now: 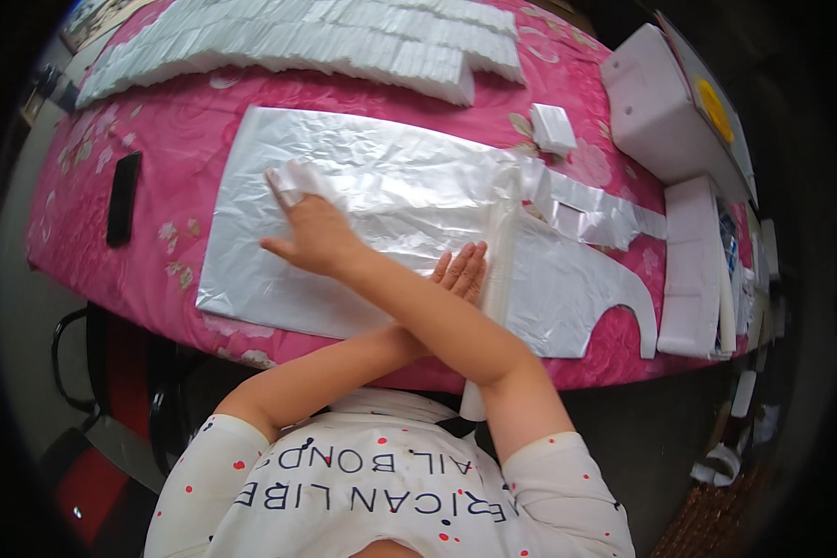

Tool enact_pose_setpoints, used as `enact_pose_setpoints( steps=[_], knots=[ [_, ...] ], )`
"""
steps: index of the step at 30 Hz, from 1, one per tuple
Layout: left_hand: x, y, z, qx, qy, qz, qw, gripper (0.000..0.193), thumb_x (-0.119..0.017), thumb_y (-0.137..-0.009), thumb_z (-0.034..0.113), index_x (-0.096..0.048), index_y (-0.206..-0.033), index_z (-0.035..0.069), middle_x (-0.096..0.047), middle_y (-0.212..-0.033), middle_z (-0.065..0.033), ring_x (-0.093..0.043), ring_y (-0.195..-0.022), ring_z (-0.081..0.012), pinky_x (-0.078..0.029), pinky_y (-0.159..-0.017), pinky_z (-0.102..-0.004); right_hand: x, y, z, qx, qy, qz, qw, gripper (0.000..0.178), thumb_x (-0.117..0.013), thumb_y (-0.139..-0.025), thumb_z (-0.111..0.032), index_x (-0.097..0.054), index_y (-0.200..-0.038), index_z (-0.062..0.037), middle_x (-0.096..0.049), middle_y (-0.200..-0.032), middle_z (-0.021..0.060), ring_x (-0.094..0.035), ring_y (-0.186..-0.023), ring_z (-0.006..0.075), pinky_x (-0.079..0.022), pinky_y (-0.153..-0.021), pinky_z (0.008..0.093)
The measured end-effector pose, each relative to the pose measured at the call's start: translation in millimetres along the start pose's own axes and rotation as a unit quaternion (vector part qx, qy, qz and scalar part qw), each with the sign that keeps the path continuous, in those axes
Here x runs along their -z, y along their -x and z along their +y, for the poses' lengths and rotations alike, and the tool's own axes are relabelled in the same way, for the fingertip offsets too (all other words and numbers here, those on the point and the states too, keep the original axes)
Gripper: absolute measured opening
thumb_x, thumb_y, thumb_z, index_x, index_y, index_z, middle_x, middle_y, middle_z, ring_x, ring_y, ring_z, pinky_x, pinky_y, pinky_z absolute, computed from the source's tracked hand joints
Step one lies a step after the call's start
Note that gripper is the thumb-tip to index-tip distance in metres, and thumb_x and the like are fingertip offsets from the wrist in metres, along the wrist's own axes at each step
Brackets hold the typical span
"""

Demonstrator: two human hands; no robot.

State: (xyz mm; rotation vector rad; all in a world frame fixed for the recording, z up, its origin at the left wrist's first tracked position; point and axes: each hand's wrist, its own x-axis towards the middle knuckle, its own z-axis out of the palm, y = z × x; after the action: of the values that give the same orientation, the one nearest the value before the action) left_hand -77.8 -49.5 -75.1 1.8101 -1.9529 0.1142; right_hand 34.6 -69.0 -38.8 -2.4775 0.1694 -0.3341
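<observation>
A thin white plastic apron [242, 270] lies spread over the table, its narrower, curved end toward the right. My forearms cross over it. My left hand [460, 272] rests flat on the plastic, fingers stretched, beside a folded strip of film [502, 242] that runs crosswise and hangs past the near table edge. Farther left, my right hand [316, 231] touches the sheet with thumb and index finger spread. A whitish piece [298, 179] covers its other fingers; whether it is cloth or film I cannot tell. Crinkled film [591, 209] lies over the apron's right part.
Long rows of folded white packets [344, 46] line the far side of the pink flowered tablecloth [163, 121]. One small white stack [553, 128] sits nearer. A black phone [124, 200] lies at left. White foam boxes [637, 88] stand at right; chairs [112, 363] are below left.
</observation>
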Motion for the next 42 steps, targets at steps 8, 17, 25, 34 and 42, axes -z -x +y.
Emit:
enact_pose_setpoints(
  steps=[8, 17, 25, 34, 42],
  knots=[
    [76.4, 34.7, -54.5, 0.132, 0.057, -0.123, 0.982, 0.071, -0.056, -0.081, 0.033, -0.03, -0.134, -0.005, -0.028, -0.139, -0.0236, -0.02, -0.133, -0.0388, -0.017, -0.108, -0.0485, 82.8, 31.0, 26.6, 0.032, 0.03, -0.092, 0.995, 0.093, -0.054, -0.073, -0.065, -0.021, -0.143, -0.0116, -0.025, -0.138, 0.0304, -0.027, -0.127, 0.0436, -0.02, -0.107, 0.0453],
    [91.0, 49.1, -96.0, 0.249, -0.094, -0.068, 0.961, 0.08, -0.057, -0.08, 0.042, -0.028, -0.133, -0.011, -0.028, -0.139, -0.0256, -0.022, -0.132, -0.0372, -0.018, -0.108, -0.0443, 77.8, 57.6, 56.3, -0.025, 0.075, -0.056, 0.995, 0.098, -0.047, -0.074, -0.071, -0.024, -0.14, -0.0025, -0.013, -0.147, 0.0215, -0.004, -0.137, 0.0376, -0.008, -0.109, 0.0491],
    [94.1, 68.1, -103.1, 0.268, -0.09, -0.072, 0.957, 0.079, -0.055, -0.083, 0.042, -0.026, -0.134, -0.011, -0.026, -0.14, -0.0254, -0.024, -0.131, -0.0372, -0.02, -0.107, -0.0425, 157.4, 111.6, 115.9, -0.118, 0.226, 0.045, 0.966, 0.093, -0.052, -0.077, -0.063, -0.026, -0.137, 0.0041, -0.027, -0.142, 0.019, -0.016, -0.134, 0.035, -0.008, -0.109, 0.0464],
    [137.1, 54.0, -80.8, 0.313, 0.034, -0.114, 0.942, 0.054, -0.062, -0.078, 0.026, -0.048, -0.12, -0.005, -0.047, -0.125, -0.0201, -0.045, -0.113, -0.0353, -0.037, -0.093, -0.0392, 96.3, 81.5, 58.7, -0.064, 0.118, 0.071, 0.988, 0.046, -0.072, -0.071, -0.028, -0.056, -0.105, -0.0004, -0.055, -0.101, 0.014, -0.052, -0.096, 0.0291, -0.046, -0.081, 0.0369],
    [137.5, 53.7, -87.6, 0.139, 0.007, 0.075, 0.987, 0.045, -0.059, -0.079, 0.014, -0.048, -0.119, -0.004, -0.049, -0.123, -0.0187, -0.047, -0.112, -0.0338, -0.038, -0.094, -0.0387, 80.1, 54.3, 53.4, -0.132, 0.115, 0.032, 0.984, 0.025, -0.07, -0.071, -0.017, -0.063, -0.09, -0.0035, -0.06, -0.085, 0.0108, -0.058, -0.08, 0.0266, -0.047, -0.073, 0.0356]
  ],
)
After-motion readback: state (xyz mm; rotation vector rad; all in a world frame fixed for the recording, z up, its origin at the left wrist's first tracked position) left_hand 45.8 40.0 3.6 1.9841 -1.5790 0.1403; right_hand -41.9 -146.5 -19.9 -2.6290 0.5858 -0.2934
